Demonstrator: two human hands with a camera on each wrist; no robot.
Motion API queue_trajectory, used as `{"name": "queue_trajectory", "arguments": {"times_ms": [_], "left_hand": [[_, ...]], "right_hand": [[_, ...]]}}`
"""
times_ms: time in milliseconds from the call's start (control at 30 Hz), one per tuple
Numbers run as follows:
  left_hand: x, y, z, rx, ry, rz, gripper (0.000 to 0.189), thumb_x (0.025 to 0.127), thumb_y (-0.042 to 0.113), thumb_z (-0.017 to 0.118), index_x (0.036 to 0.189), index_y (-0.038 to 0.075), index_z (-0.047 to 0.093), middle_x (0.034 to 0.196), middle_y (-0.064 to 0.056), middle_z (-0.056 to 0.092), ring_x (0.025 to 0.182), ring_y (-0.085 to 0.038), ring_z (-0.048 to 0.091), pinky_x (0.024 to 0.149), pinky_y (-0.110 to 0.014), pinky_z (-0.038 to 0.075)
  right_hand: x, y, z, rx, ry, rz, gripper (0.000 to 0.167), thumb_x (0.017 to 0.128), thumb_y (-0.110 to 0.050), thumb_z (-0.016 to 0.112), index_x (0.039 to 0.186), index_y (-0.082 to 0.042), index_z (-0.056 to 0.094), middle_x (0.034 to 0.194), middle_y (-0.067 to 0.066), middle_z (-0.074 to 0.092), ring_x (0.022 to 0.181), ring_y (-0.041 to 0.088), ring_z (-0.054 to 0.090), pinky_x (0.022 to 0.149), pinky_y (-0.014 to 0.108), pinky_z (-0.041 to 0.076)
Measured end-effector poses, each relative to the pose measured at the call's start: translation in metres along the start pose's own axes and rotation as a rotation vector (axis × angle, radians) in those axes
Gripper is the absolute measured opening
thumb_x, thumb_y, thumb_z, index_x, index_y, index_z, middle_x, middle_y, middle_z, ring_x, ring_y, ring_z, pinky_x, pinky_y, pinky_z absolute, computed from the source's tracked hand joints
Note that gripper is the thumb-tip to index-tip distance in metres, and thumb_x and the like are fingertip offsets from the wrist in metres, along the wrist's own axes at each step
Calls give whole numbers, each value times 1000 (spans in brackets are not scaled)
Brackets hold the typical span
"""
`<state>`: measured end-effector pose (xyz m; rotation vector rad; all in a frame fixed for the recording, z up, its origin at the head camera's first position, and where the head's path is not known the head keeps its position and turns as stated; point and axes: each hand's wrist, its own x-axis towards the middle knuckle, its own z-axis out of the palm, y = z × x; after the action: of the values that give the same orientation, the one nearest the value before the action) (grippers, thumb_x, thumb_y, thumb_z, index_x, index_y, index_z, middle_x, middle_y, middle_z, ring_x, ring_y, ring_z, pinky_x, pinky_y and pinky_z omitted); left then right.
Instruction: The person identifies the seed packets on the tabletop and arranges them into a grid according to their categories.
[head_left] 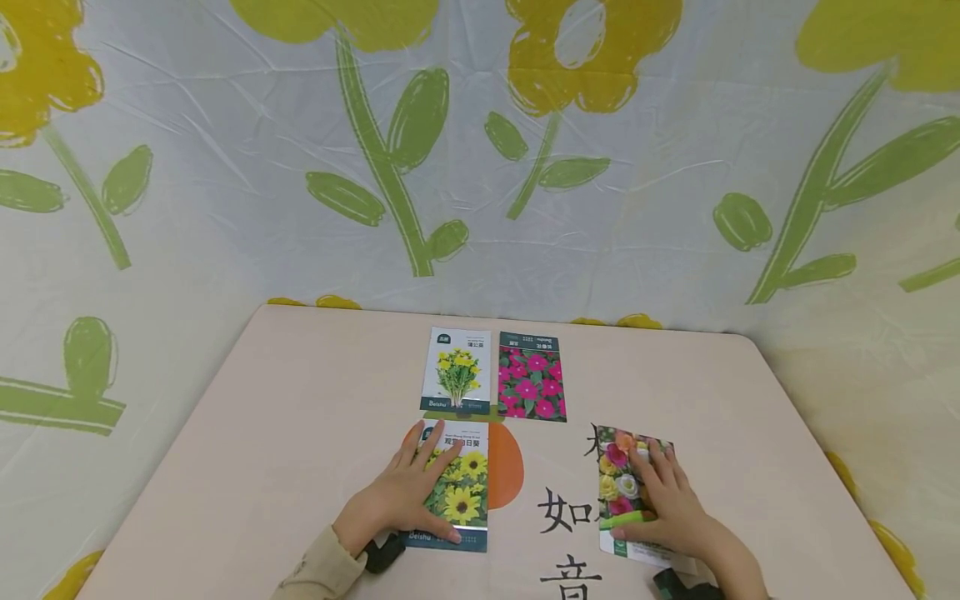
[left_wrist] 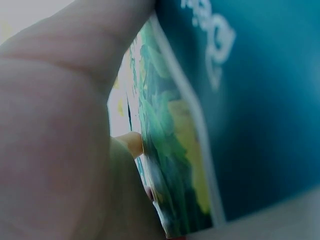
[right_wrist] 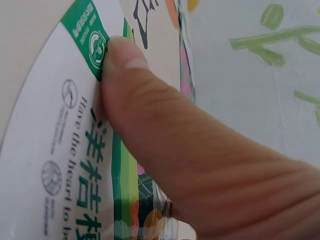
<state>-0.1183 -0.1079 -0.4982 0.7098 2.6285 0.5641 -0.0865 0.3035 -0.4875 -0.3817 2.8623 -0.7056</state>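
Observation:
My left hand (head_left: 405,492) rests with spread fingers on a seed packet with yellow flowers (head_left: 465,479), which lies flat on the table. In the left wrist view the packet's dark teal band (left_wrist: 260,115) fills the right side, close to the thumb (left_wrist: 95,30). On the right, my right hand (head_left: 671,508) lies over a seed packet with mixed pink, yellow and white flowers (head_left: 618,475), its fingers extended and covering part of the print. The right wrist view shows the thumb (right_wrist: 150,100) pressing on that packet's white and green lower part (right_wrist: 60,135).
Behind the left hand's packet lies a white packet with a yellow-flowered plant (head_left: 457,367). Beside it is a packet with magenta flowers (head_left: 531,379). The pale pink table (head_left: 315,400) bears black characters and an orange print. A flower-patterned cloth (head_left: 480,233) hangs behind and at the sides.

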Motion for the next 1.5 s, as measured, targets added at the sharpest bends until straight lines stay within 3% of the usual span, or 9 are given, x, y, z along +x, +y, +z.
{"name": "queue_trajectory", "arguments": {"times_ms": [867, 1500], "left_hand": [[-1, 2, -2, -7, -2, -7, 123, 65, 74, 76, 160, 22, 20, 166, -11, -5, 149, -40, -13, 117, -60, 13], [-1, 3, -2, 7, 4, -6, 123, 65, 75, 75, 160, 21, 20, 166, -12, -3, 149, -41, -11, 117, -60, 14]], "right_hand": [[4, -24, 12, -7, -14, -49, 118, 66, -51, 87, 150, 6, 27, 154, 40, 8, 138, 64, 0, 98, 82, 15], [9, -39, 14, -1, -47, 1, 122, 65, -55, 87, 151, 7, 28, 155, 38, 5, 139, 63, -3, 100, 81, 12]]}}
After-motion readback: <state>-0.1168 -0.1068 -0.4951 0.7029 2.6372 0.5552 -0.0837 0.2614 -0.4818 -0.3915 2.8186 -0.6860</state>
